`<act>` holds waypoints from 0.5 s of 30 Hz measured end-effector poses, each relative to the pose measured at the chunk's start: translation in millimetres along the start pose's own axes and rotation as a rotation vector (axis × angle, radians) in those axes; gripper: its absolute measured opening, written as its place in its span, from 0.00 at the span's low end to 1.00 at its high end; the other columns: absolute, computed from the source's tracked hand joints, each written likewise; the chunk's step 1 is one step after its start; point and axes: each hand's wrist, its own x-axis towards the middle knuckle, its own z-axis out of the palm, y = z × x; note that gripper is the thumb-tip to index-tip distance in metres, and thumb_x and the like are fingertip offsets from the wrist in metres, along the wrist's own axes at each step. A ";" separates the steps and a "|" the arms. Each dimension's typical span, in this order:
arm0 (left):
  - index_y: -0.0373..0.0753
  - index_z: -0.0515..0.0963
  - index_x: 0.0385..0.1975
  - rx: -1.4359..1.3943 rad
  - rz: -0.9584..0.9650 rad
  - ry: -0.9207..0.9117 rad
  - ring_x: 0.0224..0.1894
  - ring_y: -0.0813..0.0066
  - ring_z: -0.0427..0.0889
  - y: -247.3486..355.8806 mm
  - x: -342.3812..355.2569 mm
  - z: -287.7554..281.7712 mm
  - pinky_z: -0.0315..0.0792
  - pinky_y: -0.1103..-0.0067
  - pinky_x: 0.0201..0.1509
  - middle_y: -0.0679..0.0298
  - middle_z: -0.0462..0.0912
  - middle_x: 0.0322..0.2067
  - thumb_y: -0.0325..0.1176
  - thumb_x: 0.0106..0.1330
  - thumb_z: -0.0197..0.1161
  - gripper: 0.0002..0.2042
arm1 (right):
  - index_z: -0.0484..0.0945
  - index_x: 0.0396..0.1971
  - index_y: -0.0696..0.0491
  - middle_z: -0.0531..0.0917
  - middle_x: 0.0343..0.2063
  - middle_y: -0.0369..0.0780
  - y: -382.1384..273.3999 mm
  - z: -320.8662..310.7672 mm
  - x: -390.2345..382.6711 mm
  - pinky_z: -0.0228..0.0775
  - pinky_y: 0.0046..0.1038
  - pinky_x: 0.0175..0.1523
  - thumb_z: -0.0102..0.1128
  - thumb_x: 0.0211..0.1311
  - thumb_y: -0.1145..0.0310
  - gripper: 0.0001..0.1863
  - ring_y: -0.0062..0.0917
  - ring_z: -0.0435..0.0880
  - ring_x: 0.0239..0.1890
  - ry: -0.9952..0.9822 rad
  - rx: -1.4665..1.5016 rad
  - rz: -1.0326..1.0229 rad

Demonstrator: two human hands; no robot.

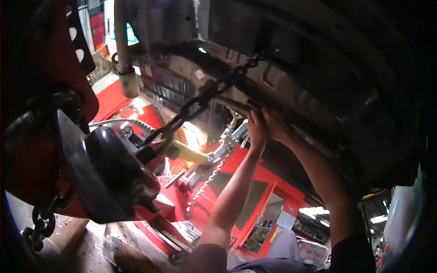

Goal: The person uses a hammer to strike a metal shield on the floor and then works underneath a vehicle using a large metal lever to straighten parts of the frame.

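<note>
Both my arms reach up to the dark underside of a vehicle (318, 91). My left hand (257, 129) is closed near the end of a dark bar (236, 105), with its fingertips in shadow. Right beside it, almost touching, my right hand (276, 126) is also closed against the dark metal. What lies between the fingers is too dark to make out. A heavy dark chain (195, 105) runs slantwise from the underside down to a large black metal fitting (114, 168) on the left. Just left of my hands, a lighter chain (229, 136) wraps a metal arm.
A yellow cylinder (189, 154) joins that metal arm, over red metal framework (170, 204). Another dark chain (38, 227) hangs at lower left. A metal post (129, 84) comes down at upper left. Below my arms stands a red-framed cabinet (255, 223).
</note>
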 end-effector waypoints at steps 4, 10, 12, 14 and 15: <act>0.30 0.71 0.40 0.210 0.166 0.076 0.33 0.69 0.73 17.8 -29.7 -17.1 0.69 0.73 0.41 0.59 0.76 0.28 0.47 0.75 0.42 0.22 | 0.71 0.43 0.57 0.81 0.25 0.53 -43.0 -26.0 5.1 0.74 0.45 0.34 0.53 0.60 0.63 0.16 0.50 0.82 0.31 -0.143 -0.101 -0.137; 0.30 0.71 0.45 0.475 0.469 0.010 0.40 0.51 0.78 -2.8 24.8 4.6 0.69 0.65 0.46 0.45 0.78 0.36 0.48 0.73 0.44 0.22 | 0.73 0.40 0.57 0.81 0.25 0.52 -17.5 -38.2 40.4 0.74 0.44 0.30 0.54 0.59 0.63 0.14 0.48 0.82 0.30 -0.074 0.010 -0.107; 0.28 0.73 0.44 0.299 0.168 -0.100 0.46 0.45 0.78 8.6 66.7 27.4 0.69 0.65 0.49 0.38 0.78 0.40 0.50 0.71 0.43 0.26 | 0.73 0.40 0.56 0.81 0.28 0.53 5.9 -27.8 55.3 0.75 0.44 0.32 0.56 0.58 0.63 0.14 0.48 0.82 0.32 -0.018 -0.033 -0.047; 0.27 0.74 0.43 0.336 0.133 -0.105 0.46 0.46 0.78 31.7 104.0 35.0 0.69 0.65 0.49 0.38 0.79 0.39 0.51 0.72 0.42 0.27 | 0.74 0.40 0.56 0.81 0.30 0.53 23.5 -8.4 81.9 0.75 0.44 0.34 0.57 0.58 0.62 0.15 0.48 0.83 0.34 0.018 -0.053 -0.004; 0.26 0.75 0.41 0.337 0.019 -0.143 0.46 0.47 0.79 5.0 89.9 27.5 0.69 0.65 0.49 0.39 0.80 0.39 0.52 0.72 0.40 0.28 | 0.76 0.40 0.56 0.82 0.32 0.52 42.5 15.7 68.7 0.76 0.43 0.38 0.58 0.56 0.60 0.16 0.47 0.83 0.37 -0.127 0.233 0.074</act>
